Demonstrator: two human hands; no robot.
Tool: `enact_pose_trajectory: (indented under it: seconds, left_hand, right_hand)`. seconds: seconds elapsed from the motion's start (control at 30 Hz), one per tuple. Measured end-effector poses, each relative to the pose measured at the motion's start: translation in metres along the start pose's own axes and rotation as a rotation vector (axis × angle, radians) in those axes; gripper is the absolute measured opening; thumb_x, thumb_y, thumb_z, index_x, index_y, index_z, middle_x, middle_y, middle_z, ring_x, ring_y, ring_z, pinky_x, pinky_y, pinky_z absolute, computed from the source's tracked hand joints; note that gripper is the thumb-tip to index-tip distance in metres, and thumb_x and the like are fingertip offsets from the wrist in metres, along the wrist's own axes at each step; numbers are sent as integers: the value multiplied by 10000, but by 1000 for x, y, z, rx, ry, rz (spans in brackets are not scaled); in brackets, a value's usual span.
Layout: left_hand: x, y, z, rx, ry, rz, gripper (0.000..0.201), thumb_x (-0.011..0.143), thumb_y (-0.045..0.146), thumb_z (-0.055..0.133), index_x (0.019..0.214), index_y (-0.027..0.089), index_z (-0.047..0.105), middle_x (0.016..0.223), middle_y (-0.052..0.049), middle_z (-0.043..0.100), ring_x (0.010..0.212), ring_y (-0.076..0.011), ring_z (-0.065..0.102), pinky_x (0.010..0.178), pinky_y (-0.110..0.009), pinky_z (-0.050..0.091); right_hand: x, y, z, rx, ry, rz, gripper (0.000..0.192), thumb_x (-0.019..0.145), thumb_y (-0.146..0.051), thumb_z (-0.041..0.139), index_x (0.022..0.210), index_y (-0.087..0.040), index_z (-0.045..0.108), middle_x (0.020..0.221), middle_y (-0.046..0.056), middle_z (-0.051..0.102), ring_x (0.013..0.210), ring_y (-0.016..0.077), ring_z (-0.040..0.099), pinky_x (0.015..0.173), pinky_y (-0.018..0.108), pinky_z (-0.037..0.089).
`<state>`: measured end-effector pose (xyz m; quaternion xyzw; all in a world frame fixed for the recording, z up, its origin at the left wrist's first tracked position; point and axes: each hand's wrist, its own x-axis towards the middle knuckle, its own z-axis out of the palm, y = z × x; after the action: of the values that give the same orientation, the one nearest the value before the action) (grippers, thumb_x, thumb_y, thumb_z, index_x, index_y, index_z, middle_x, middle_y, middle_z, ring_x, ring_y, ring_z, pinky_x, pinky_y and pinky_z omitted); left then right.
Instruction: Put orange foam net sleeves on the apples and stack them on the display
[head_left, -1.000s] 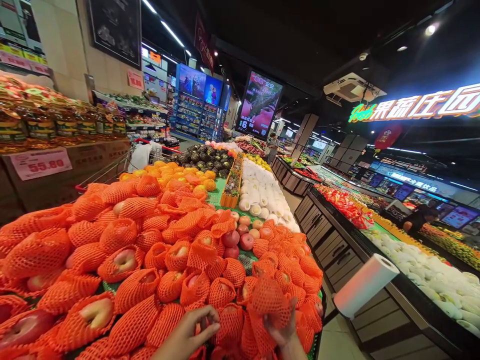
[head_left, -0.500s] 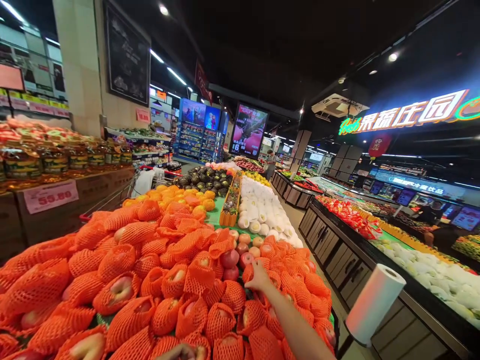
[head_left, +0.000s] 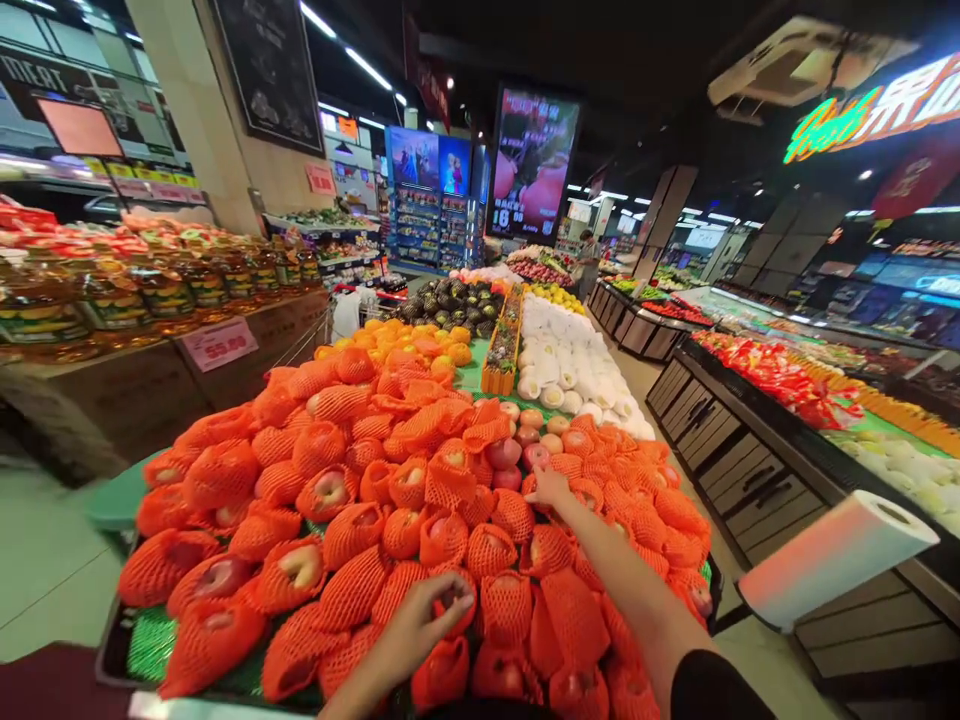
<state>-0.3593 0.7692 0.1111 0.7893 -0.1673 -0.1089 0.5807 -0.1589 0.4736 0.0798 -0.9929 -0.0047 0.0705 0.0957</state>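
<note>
Apples in orange foam nets (head_left: 349, 590) fill the front of the display, and several bare red apples (head_left: 506, 455) lie in a gap among them. My right hand (head_left: 551, 490) reaches across to that gap. Its fingers bend down over an apple at the edge, partly hidden by the hand itself. Nearer to me, my left hand (head_left: 431, 615) hovers over the netted apples with its fingers loosely curled. A space shows between thumb and forefinger, and nothing is visible in it.
Farther back lie orange fruit (head_left: 412, 345), dark netted fruit (head_left: 454, 305) and white-wrapped fruit (head_left: 570, 360), with a yellow divider (head_left: 501, 370) between. A plastic bag roll (head_left: 832, 560) stands at the right. Oil bottles (head_left: 165, 285) line boxes on the left.
The view has tipped down and turned left, bringing the stand's front edge into sight. My left hand has come up into view over the apples. My right hand stays by the bare apples.
</note>
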Motion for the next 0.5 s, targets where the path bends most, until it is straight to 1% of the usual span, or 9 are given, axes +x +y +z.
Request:
enact_pose_trajectory:
  seconds: [0.07,0.13,0.2,0.3,0.37,0.43,0.5]
  left_hand:
    - [-1,-1,-1,-10,-15,-10,384,926,544,583,854,180,684,846,-49,694,794,-191,590,735,-270,456]
    - [-3,-4,-3,-27,-25,-21,361,933,517,589,881,173,684,880,-55,703,813,-191,594,748,-272,449]
    - [-7,-7,-4,-39,-31,-36,353,936,507,592,874,170,678,887,-54,701,810,-187,590,744,-269,442]
    - [-11,-11,-6,-60,-16,-58,358,939,514,589,847,175,661,878,-45,691,802,-183,585,742,-266,444]
    - [-12,-11,-7,-74,-2,-67,364,940,525,582,846,181,656,872,-41,689,824,-192,598,766,-272,457]
    - [-13,-10,-8,-73,1,-73,366,944,530,577,857,185,660,872,-41,691,851,-202,612,786,-278,464]
    - [-11,-8,-9,-64,0,-72,358,951,520,571,865,185,665,884,-43,697,866,-205,622,798,-280,465]
  right_hand:
    - [-1,0,8,-22,44,45,848,815,-522,742,1504,-152,414,1503,234,487,1325,393,523,1056,522,433]
    - [-3,1,13,-26,96,84,905,839,-565,680,1544,-114,335,1537,273,429,1381,418,464,1067,495,411]
    - [-4,2,14,-15,127,111,915,853,-589,635,1545,-84,312,1517,286,439,1380,414,464,1053,467,417]
    - [-3,-6,8,7,147,122,1006,768,-540,729,1533,-48,299,1476,316,458,1353,448,471,1031,498,422]
    - [2,-20,1,24,169,79,1001,726,-478,766,1523,-75,314,1498,305,438,1375,459,432,1054,526,393]
    - [8,-38,-6,50,199,-11,953,728,-455,759,1516,-139,326,1530,245,434,1409,415,401,1099,497,356]
    - [16,-56,-13,84,221,-96,919,742,-472,753,1503,-174,333,1512,196,478,1394,360,434,1100,436,364]
